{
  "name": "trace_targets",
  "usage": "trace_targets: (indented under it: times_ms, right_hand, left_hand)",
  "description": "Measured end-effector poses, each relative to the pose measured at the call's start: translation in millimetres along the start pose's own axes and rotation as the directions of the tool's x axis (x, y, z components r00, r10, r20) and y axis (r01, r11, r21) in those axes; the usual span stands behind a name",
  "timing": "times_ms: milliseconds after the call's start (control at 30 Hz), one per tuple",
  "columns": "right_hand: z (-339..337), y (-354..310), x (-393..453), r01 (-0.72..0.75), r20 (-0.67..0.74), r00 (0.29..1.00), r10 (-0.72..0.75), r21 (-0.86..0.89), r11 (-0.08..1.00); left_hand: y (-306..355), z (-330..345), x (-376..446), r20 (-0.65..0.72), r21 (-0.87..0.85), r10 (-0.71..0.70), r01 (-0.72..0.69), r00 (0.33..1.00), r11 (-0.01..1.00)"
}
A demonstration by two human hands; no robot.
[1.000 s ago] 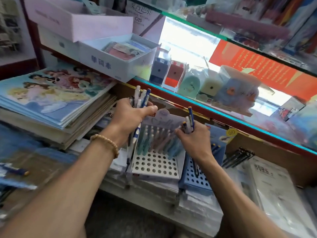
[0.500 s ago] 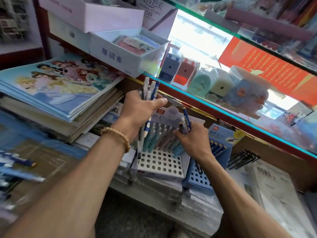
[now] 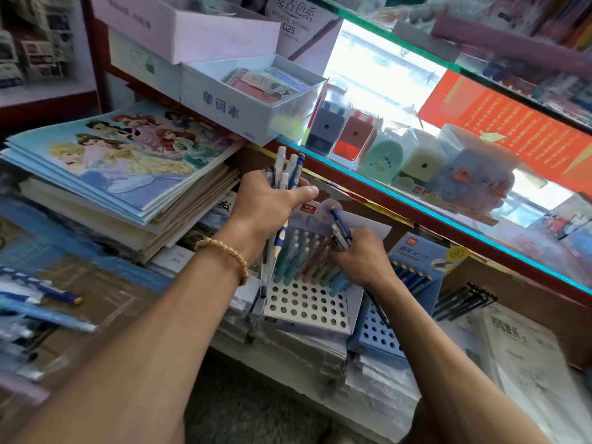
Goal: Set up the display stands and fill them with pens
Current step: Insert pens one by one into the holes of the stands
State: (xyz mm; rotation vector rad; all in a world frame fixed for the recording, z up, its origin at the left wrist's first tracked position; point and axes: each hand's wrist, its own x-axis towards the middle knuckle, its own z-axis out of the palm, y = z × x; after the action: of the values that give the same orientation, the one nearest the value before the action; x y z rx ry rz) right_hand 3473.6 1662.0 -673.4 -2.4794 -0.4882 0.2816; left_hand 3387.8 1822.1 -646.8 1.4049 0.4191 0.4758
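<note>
My left hand [image 3: 267, 208] grips pen bundle [image 3: 286, 169], tips up, above white display stand [image 3: 304, 304]. My right hand [image 3: 360, 259] pinches few pens [image 3: 340, 230] over stand's back rows, part filled. Blue stand [image 3: 379, 331] just beside, right.

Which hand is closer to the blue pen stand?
Right. The right hand sits just beside the blue pen stand, above its left edge. The left hand is farther away, beyond the white pen stand.
</note>
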Motion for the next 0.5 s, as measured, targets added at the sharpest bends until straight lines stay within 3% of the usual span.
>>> trace_targets:
  times_ms: [167, 300, 367, 500]
  right_hand:
    - [-5, 1, -2, -0.026, 0.066, 0.998, 0.023, 0.033, 0.999]
    - [-18, 0, -16, 0.042, 0.097, 0.992, -0.076, 0.315, 0.948]
    - [-25, -1, -23, 0.050, 0.104, 0.987, -0.123, 0.531, 0.846]
    - [-34, -4, -32, -0.004, 0.087, 0.984, -0.155, 0.882, 0.471]
  left_hand:
    - [-3, -1, -2, -0.002, 0.017, -0.008, 0.008, 1.000, 1.000]
    - [-3, -4, -5, -0.007, 0.029, -0.020, 0.020, 1.000, 0.999]
    - [-3, -5, -7, -0.010, 0.054, -0.013, 0.014, 1.000, 0.998]
    - [-5, 0, -18, 0.066, 0.101, -0.025, 0.018, 0.998, 0.995]
